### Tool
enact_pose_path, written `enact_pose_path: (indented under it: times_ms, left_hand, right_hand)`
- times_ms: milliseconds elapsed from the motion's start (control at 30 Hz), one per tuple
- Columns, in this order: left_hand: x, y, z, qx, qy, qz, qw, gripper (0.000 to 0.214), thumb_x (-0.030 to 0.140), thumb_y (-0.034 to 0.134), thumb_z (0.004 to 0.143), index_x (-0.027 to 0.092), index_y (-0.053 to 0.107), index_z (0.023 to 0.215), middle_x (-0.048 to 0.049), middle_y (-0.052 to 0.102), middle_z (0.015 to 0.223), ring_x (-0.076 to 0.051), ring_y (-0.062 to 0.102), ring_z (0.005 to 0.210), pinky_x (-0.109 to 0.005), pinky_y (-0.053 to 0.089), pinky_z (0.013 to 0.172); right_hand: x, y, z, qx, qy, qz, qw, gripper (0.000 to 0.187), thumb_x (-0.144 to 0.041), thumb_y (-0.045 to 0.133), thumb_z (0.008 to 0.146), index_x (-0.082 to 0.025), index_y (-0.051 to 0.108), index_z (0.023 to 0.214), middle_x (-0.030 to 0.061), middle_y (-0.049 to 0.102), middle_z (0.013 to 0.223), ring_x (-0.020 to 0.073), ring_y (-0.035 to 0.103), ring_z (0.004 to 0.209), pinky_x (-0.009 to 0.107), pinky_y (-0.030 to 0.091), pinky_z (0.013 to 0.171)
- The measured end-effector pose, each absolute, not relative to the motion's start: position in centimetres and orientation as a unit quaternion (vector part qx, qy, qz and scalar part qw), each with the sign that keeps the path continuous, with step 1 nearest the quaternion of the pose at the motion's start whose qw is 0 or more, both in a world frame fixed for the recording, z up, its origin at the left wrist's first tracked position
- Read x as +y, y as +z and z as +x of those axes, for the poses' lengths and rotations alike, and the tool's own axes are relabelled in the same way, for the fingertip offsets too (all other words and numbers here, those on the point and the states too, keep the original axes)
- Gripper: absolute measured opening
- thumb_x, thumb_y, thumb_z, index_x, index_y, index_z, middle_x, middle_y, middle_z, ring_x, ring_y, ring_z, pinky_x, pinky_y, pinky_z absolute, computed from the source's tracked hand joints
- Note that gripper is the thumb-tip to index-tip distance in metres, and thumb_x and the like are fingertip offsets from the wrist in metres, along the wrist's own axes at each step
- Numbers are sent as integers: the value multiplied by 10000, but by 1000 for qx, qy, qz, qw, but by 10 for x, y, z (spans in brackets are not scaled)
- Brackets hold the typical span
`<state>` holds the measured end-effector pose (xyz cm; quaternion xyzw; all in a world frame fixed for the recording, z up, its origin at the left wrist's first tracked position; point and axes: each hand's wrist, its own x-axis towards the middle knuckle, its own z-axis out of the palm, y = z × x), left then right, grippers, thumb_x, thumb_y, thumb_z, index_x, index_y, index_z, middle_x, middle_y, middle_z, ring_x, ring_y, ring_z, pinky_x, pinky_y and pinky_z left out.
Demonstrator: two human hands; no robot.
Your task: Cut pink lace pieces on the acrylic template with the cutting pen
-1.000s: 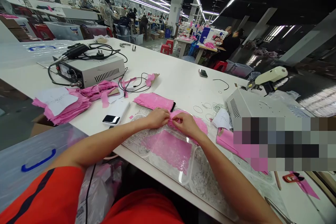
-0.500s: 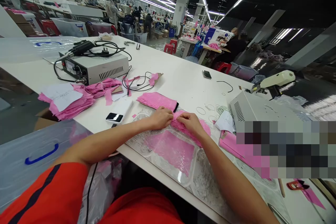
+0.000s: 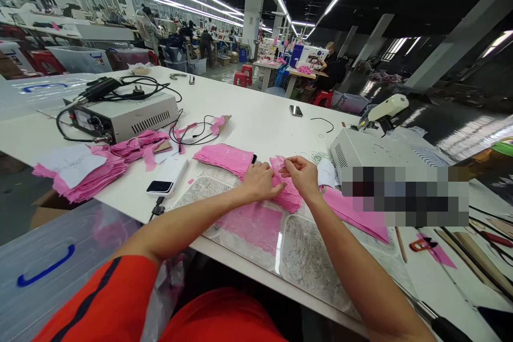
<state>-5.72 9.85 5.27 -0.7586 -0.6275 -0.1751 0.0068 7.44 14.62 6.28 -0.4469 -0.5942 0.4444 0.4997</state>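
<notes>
My left hand (image 3: 261, 181) rests on the pink fabric with its thumb stretched out to the right and its fingers lying forward. Close beside it, my right hand (image 3: 303, 175) pinches the upper edge of a pink fabric piece (image 3: 277, 162), lifting it from the small pile of pink lace-edged pieces (image 3: 289, 197) beneath. Just left of my hands lies a neat stack of pink fabric pieces (image 3: 224, 158). Nearer my body, a single pink piece (image 3: 256, 227) lies flat under or on the clear, grey-patterned mat (image 3: 312, 256).
A grey box-shaped machine (image 3: 138, 115) with black cables stands at the left rear. A white power bank (image 3: 170, 177) lies left, by pink bundles (image 3: 92, 168). To the right are another grey machine (image 3: 360, 155), folded pink fabric (image 3: 355, 214) and orange-handled snips (image 3: 420, 245).
My right hand has raised the fabric edge and moved slightly away from my left hand. My left hand's fingers have spread from a closed pinch. The camera has turned to the right.
</notes>
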Motion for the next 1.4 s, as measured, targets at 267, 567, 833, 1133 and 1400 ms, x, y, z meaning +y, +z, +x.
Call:
enact_pose_path:
  times_ms: [267, 567, 833, 1133, 1400]
  left_hand:
    - [123, 54, 12, -599, -202, -774, 28, 206, 267, 501, 874, 143, 654, 934, -137, 626, 1013, -288, 551, 986, -447, 418, 837]
    - [50, 24, 18, -289, -132, -948, -5, 116, 171, 525, 809, 186, 640, 806, -65, 659, 923, -211, 563, 927, -443, 284, 1070]
    - [51, 32, 10, -257, -98, -958, -76, 235, 128, 525, 776, 189, 676, 945, -56, 675, 1037, -189, 612, 929, -407, 352, 1016]
    - [142, 44, 65, -387, -106, -914, -62, 190, 157, 504, 907, 163, 690, 945, -83, 657, 1006, -220, 609, 969, -367, 481, 854]
    - [187, 33, 86, -387, -70, -911, -123, 320, 346, 563, 939, 156, 561, 1196, -90, 587, 1188, -200, 608, 1007, -405, 536, 856]
  right_hand:
    - [118, 81, 153, -509, 319, -483, 637, 288, -427, 664, 701, -158, 599, 783, 11, 665, 586, 158, 659, 513, 296, 569, 523]
    - [3, 18, 260, -542, 120, -727, 405, 171, -372, 557, 733, -211, 601, 695, 14, 660, 582, 170, 622, 510, 287, 460, 549]
    - [-24, 22, 268, -628, 31, -750, 207, 153, -319, 514, 794, -229, 590, 891, -16, 617, 570, 171, 571, 515, 288, 326, 547]
    - [53, 16, 277, -667, 39, -683, 296, 161, -233, 470, 793, -207, 629, 803, 45, 666, 800, 164, 563, 671, 291, 396, 648]
    - [87, 15, 287, -675, 50, -670, 306, 180, -228, 490, 782, -208, 667, 810, 43, 657, 799, 162, 565, 695, 290, 410, 662]
